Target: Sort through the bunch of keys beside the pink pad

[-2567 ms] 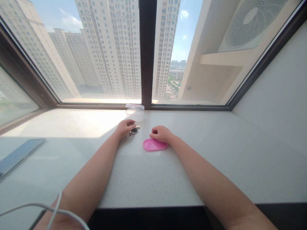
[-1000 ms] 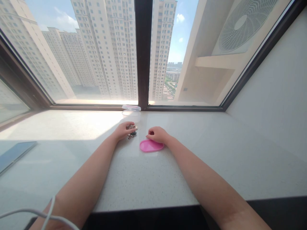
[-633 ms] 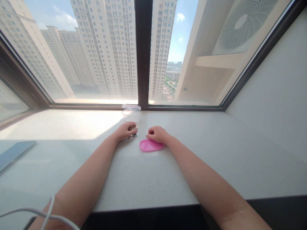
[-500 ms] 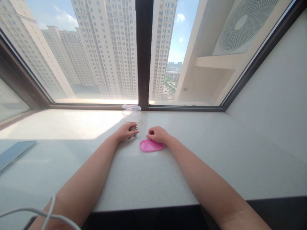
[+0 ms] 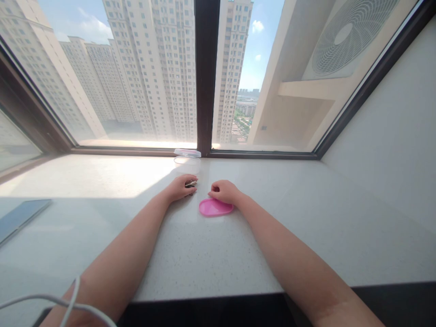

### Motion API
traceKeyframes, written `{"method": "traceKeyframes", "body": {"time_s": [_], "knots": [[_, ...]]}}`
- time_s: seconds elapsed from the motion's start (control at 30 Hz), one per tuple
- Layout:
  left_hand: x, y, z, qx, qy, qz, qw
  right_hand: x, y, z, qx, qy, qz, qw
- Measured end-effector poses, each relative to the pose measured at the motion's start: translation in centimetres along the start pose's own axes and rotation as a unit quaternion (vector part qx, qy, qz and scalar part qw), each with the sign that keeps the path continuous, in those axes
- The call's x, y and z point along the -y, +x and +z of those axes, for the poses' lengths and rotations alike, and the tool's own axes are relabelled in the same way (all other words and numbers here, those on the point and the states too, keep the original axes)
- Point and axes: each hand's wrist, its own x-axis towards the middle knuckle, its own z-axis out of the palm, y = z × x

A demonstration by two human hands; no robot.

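My left hand (image 5: 181, 188) is curled around a bunch of small, shiny metal pieces (image 5: 191, 183), some of them dark. Their exact kind is too small to make out. Just right of it, my right hand (image 5: 222, 190) rests with its fingers curled together in a pinch. Whether anything is between those fingertips does not show. Below the right hand lies a shallow pink oval tray (image 5: 215, 208), its upper right edge partly covered by the hand. Behind the left hand stands a clear plastic box (image 5: 187, 163) with its lid raised.
The hands are over a pale speckled sill (image 5: 204, 254) with a dark front edge. A flat bluish device or panel (image 5: 22, 218) lies at the far left. White cable (image 5: 73, 302) crosses near my left forearm. A dark window frame (image 5: 206, 91) rises at the back.
The metal pieces sit deeper in my left hand, and the bits that hung below its fingers show less. My right hand has hardly moved.
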Motion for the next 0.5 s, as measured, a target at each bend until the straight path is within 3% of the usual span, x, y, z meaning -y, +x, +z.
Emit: {"method": "traceKeyframes", "body": {"time_s": [0.5], "knots": [[0.28,0.13,0.01,-0.033,-0.007,0.007,0.999,-0.07,-0.01,0.21,-0.008,-0.017,-0.007,1.0]]}}
